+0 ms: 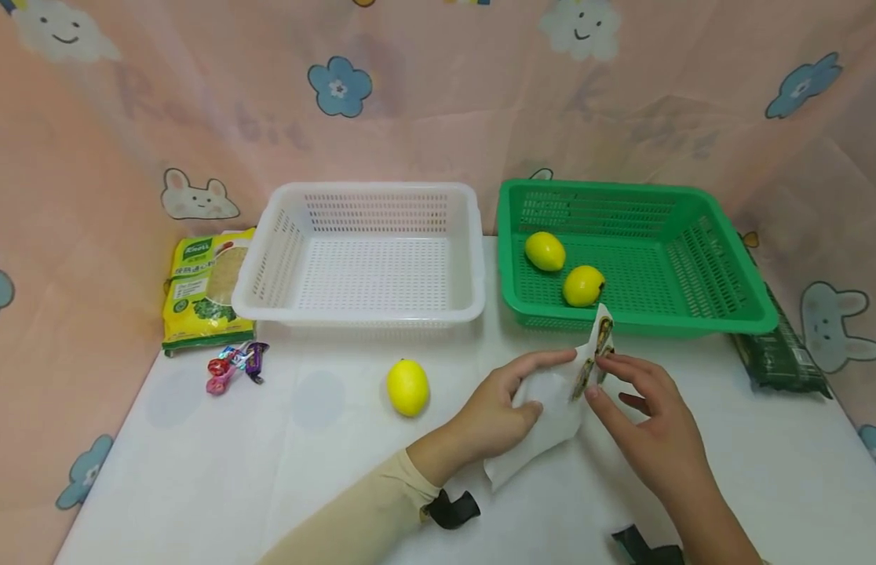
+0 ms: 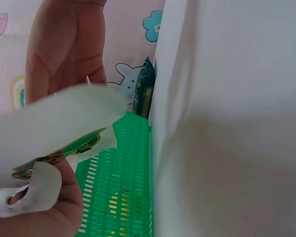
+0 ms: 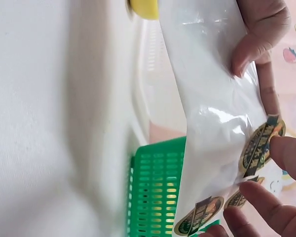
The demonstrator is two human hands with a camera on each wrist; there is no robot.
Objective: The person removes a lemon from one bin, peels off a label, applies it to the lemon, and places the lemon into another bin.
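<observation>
Both hands are gripping the white packet point(image 1: 551, 416) – left hand point(image 1: 498, 416) holding its body, right hand point(image 1: 646, 424) pinching the upper end – long axis tilting toward the green basket point(image 1: 735, 314).

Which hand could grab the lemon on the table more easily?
Probably the left hand. The loose lemon lies on its side, just past it, while the right hand is farther away. Both hands grip the white packet now.

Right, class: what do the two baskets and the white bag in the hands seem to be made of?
White basket and green basket: rigid moulded plastic, probably, with slotted walls and a slight sheen. White bag: thin glossy plastic film, it seems; it creases and shines where the left hand and right hand hold it.
</observation>
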